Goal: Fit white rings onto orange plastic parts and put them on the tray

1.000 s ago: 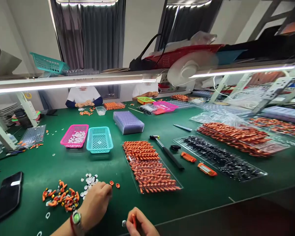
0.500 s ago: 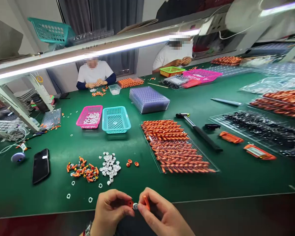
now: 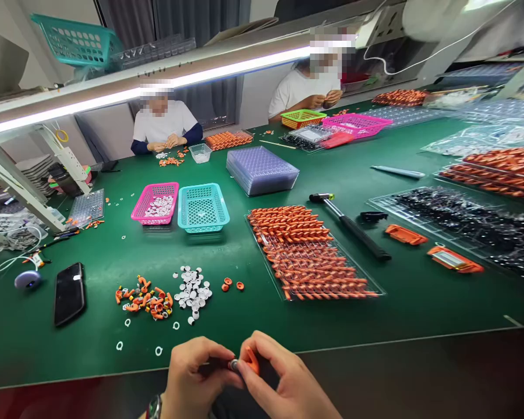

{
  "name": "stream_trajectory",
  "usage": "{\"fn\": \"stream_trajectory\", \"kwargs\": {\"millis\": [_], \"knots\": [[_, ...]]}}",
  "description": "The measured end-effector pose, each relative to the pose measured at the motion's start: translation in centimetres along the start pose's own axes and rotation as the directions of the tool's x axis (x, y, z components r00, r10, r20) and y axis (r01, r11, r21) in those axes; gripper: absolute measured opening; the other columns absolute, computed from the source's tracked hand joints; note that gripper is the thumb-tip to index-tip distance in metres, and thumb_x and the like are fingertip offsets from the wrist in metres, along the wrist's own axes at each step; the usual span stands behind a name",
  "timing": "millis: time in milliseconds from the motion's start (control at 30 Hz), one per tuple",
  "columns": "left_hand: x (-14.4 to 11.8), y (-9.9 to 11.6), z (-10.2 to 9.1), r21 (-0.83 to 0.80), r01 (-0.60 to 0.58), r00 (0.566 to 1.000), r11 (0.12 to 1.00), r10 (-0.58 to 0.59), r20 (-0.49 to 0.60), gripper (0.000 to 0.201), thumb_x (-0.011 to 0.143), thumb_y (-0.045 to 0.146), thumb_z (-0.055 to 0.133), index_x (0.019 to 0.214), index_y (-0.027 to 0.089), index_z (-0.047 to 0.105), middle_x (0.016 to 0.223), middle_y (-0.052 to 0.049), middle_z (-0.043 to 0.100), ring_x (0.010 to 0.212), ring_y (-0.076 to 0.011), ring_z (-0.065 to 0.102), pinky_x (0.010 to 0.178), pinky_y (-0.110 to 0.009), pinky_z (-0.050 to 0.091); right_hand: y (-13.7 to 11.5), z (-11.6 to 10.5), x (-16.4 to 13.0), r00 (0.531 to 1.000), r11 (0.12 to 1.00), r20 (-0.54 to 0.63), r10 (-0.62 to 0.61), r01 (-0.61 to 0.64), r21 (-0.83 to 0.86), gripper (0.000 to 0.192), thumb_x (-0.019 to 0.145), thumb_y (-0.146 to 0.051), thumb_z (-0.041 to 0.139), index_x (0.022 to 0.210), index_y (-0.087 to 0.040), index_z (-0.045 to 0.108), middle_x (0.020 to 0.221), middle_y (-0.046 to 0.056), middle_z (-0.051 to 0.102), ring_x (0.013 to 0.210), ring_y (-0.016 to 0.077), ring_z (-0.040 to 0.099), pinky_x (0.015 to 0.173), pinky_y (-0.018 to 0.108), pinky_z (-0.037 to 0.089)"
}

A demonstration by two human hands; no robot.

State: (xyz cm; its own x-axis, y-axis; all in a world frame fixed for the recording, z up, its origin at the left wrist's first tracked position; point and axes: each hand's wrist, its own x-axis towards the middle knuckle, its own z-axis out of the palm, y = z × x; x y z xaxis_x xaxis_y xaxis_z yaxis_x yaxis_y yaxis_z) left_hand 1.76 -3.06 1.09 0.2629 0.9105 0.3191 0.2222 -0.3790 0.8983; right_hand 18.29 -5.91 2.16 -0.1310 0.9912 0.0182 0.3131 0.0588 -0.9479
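Smooth orange plastic on the hooked piece here! The tabletop, smooth with a soft sheen; the phone, glossy black; the hammer, shiny metal shaft, matt grip. And the curtain: dark, matt cloth!

Orange part, one, in right hand, near; left hand at its end; phone, left; hammer, right.

From the wearer's head, the view looks forward and down across the nearby table
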Motion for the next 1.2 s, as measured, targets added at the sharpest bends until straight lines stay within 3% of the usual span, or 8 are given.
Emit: {"fn": "stream_trajectory", "kwargs": {"millis": [167, 367, 533, 667, 867, 1033, 1200], "knots": [[0.1, 0.2, -0.1, 0.057, -0.053, 0.999, 0.997, 0.053, 0.001, 0.024, 0.073, 0.039, 0.082, 0.073, 0.017, 0.074, 0.06, -0.003, 0.073, 0.051, -0.0138, 0.069, 0.049, -0.015, 0.055, 0.2, 0.1, -0.1, 1.0, 0.999, 0.006, -0.012, 0.012, -0.029, 0.02, 0.092, -0.028, 0.044, 0.072, -0.023, 0.046, 0.072, -0.001, 0.051, 0.067, 0.0169, 0.052, 0.062, 0.028, 0.042], [0.5, 1.3, -0.4, 0.219, -0.194, 0.981, 0.956, 0.191, 0.033, 0.027, 0.084, 0.042, 0.071, 0.073, 0.017, 0.071, 0.058, -0.002, 0.072, 0.048, -0.0123, 0.067, 0.048, -0.015, 0.052, 0.1, 0.4, -0.6, 1.0, 0.999, -0.004, -0.028, 0.028, -0.046, 0.02, 0.092, -0.026, 0.045, 0.072, -0.024, 0.045, 0.072, -0.001, 0.05, 0.065, 0.0169, 0.052, 0.061, 0.027, 0.041], [0.3, 1.5, -0.6, 0.292, -0.265, 0.964, 0.919, 0.259, 0.058, 0.029, 0.09, 0.042, 0.064, 0.074, 0.019, 0.069, 0.057, -0.002, 0.07, 0.048, -0.013, 0.066, 0.047, -0.017, 0.051, -0.1, 0.4, -0.2, 0.999, 0.998, 0.042, -0.007, 0.005, 0.061, 0.019, 0.089, -0.028, 0.047, 0.071, -0.023, 0.044, 0.07, -0.002, 0.047, 0.064, 0.0165, 0.048, 0.06, 0.027, 0.041], [0.1, 1.5, -0.5, 0.254, -0.288, 0.957, 0.923, 0.286, 0.046, 0.025, 0.089, 0.04, 0.066, 0.076, 0.019, 0.068, 0.061, -0.002, 0.072, 0.052, -0.013, 0.067, 0.052, -0.017, 0.053, -0.2, -0.3, 0.1, 0.989, 0.966, 0.137, 0.059, -0.091, 0.242, 0.018, 0.087, -0.037, 0.051, 0.079, -0.021, 0.048, 0.072, -0.003, 0.045, 0.068, 0.0162, 0.044, 0.063, 0.028, 0.04], [0.4, 2.5, -0.5, 0.2, -0.297, 0.955, 0.934, 0.294, 0.045, 0.026, 0.083, 0.042, 0.072, 0.072, 0.018, 0.071, 0.059, -0.003, 0.07, 0.049, -0.0121, 0.065, 0.048, -0.016, 0.051, -0.6, -1.2, 0.5, 0.942, 0.881, 0.324, 0.084, -0.222, 0.418, 0.039, 0.084, -0.057, 0.057, 0.078, -0.019, 0.054, 0.071, -0.003, 0.045, 0.067, 0.0152, 0.039, 0.062, 0.028, 0.034], [0.5, 3.1, -0.8, 0.19, -0.272, 0.962, 0.943, 0.264, 0.067, 0.023, 0.084, 0.036, 0.073, 0.069, 0.019, 0.07, 0.057, -0.002, 0.069, 0.047, -0.0123, 0.065, 0.045, -0.016, 0.05, -0.8, -0.7, 0.4, 0.929, 0.816, 0.364, 0.071, -0.264, 0.514, 0.05, 0.077, -0.068, 0.062, 0.073, -0.021, 0.049, 0.069, -0.005, 0.04, 0.063, 0.0135, 0.035, 0.059, 0.026, 0.031], [-0.1, 2.3, -0.5, 0.141, -0.286, 0.957, 0.948, 0.277, 0.08, 0.022, 0.085, 0.034, 0.072, 0.071, 0.018, 0.07, 0.058, -0.004, 0.07, 0.049, -0.0131, 0.065, 0.048, -0.017, 0.05, -0.1, 0.3, -0.7, 0.949, 0.776, 0.305, 0.076, -0.248, 0.579, 0.049, 0.079, -0.067, 0.062, 0.075, -0.021, 0.047, 0.069, -0.007, 0.036, 0.062, 0.0121, 0.031, 0.058, 0.025, 0.029]]}}
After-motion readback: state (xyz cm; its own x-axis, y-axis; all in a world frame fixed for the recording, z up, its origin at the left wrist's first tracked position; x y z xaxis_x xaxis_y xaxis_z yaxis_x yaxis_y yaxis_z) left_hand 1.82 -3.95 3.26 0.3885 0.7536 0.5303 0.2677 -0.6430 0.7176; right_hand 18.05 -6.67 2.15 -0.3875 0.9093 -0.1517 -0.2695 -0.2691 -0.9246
